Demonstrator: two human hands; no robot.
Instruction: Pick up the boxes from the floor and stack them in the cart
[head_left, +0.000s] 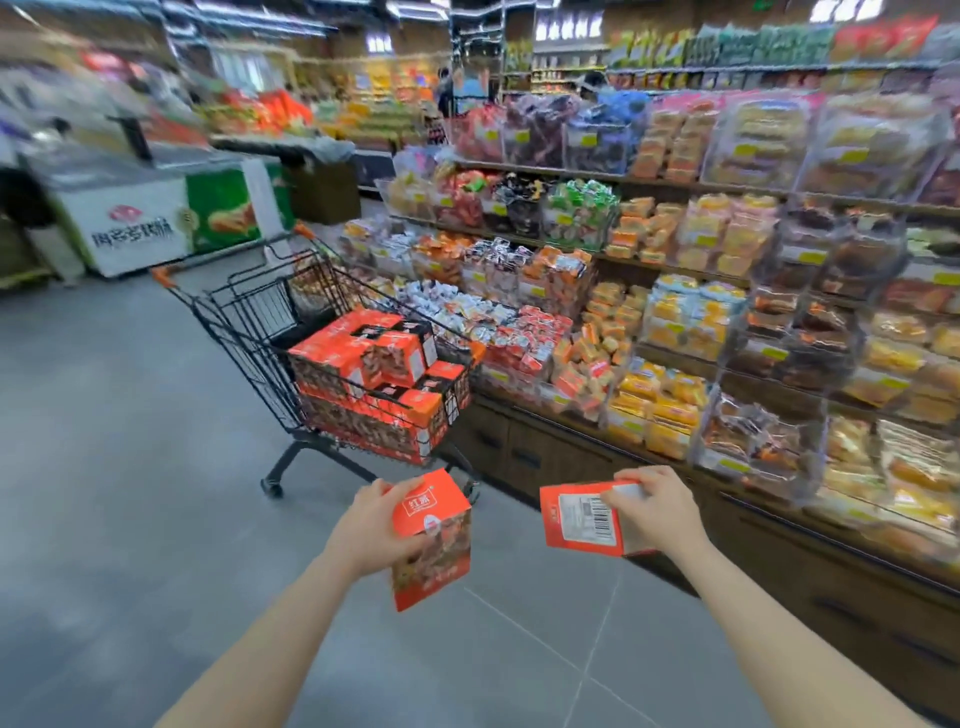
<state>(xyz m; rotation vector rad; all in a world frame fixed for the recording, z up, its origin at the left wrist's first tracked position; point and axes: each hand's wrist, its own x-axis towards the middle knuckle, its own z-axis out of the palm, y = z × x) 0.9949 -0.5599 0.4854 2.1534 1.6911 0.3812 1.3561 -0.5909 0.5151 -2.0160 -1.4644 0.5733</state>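
Left hand gripped an orange box by its top corner — white badge with two red Chinese characters on the upper face, blurred food photo below. Right hand clasped a second orange box turned label-side up: white panel with a barcode and small print, too fine to read. Both boxes were held above the grey floor, near the front of the black wire cart. The cart already held a stack of matching orange boxes, piled toward its front end and rising above the rim. Beside it, shelves carried clear bins of wrapped snacks with yellow price tags, unreadable. A white chest freezer behind showed blurred Chinese lettering.
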